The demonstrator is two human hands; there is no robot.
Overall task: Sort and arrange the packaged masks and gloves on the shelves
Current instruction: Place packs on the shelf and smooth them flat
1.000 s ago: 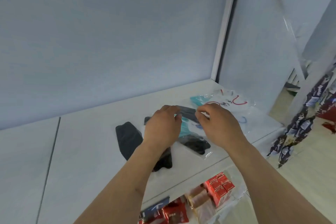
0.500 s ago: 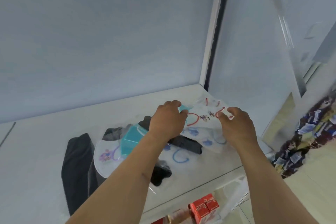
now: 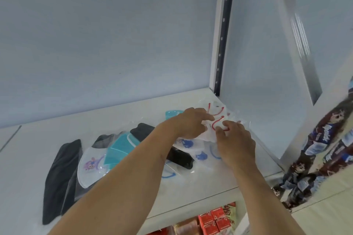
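White shelf [image 3: 133,112]: both hands' fingers pinch a red-looped mask packet [image 3: 216,120] (print unreadable).

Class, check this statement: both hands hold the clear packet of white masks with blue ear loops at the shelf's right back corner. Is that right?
Not quite. In the head view, the left hand and right hand hold the clear packet of white masks with red ear loops, not blue, at the white shelf's right back corner.

Glossy clear plastic wraps the white mask packet [image 3: 215,120]; the dark masks [image 3: 59,173] at nine o'clock look matt cloth (shelf [image 3: 191,196] smooth, white).
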